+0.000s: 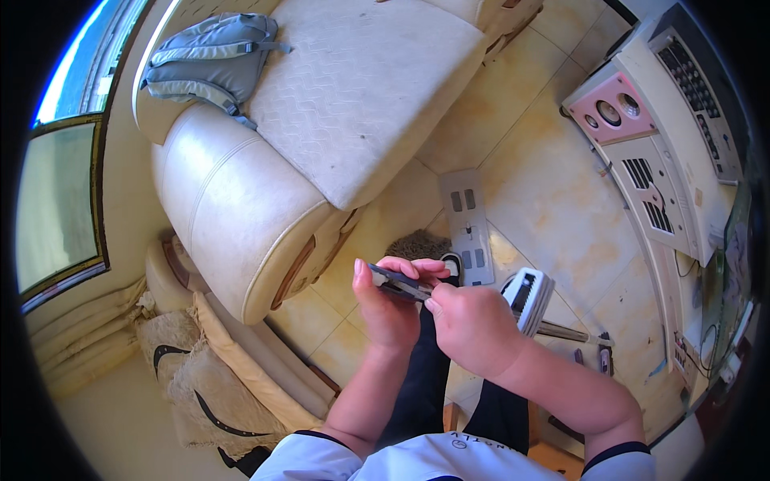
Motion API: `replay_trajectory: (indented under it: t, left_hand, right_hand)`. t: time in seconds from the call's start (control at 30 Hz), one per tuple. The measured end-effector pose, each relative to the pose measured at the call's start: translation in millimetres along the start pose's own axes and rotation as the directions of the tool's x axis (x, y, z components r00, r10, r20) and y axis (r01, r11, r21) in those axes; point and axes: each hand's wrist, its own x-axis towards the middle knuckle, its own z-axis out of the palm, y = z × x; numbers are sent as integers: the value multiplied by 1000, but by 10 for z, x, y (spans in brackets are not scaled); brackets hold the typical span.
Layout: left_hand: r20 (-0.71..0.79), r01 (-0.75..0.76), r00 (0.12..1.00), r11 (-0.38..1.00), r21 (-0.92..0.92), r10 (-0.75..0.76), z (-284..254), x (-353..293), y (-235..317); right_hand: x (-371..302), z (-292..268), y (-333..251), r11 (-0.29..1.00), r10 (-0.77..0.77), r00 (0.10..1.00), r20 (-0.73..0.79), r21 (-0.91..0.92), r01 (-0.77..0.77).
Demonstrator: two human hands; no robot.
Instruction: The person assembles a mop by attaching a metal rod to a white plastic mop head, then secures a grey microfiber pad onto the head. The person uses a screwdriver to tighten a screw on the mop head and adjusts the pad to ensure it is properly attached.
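Note:
In front of my body, my left hand (388, 317) holds a flat, dark, narrow piece (395, 280) with a lighter strip along its near edge. Its thumb stands up at the left end, and the fingers curl behind the far side. My right hand (475, 327) is closed at the piece's right end, with the thumb pressed near it. What the right fingers pinch is hidden, and the piece's exact kind is not clear. Just beyond my right wrist is a white housing (532, 301) with a dark slot, beside a metal tube (565, 332).
A long grey panel with rectangular openings (467, 220) lies on the tiled floor, beside a brown shaggy item (419, 247). A cream sofa (361, 88) carries a grey backpack (212, 64). Right stands a white cabinet with a pink speaker panel (613, 111). Small dark objects (605, 361) lie right.

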Motion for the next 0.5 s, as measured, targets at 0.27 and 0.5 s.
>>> replay_trajectory:
  t: [0.27, 0.5]
  left_hand:
    - [-83, -83, 992, 985, 154, 96, 65, -17, -206]
    - [111, -68, 992, 995, 69, 60, -98, 90, -56]
  right_hand:
    - [-13, -250, 5, 992, 127, 979, 157, -33, -123]
    - [38, -72, 200, 988, -153, 988, -3, 3, 153]
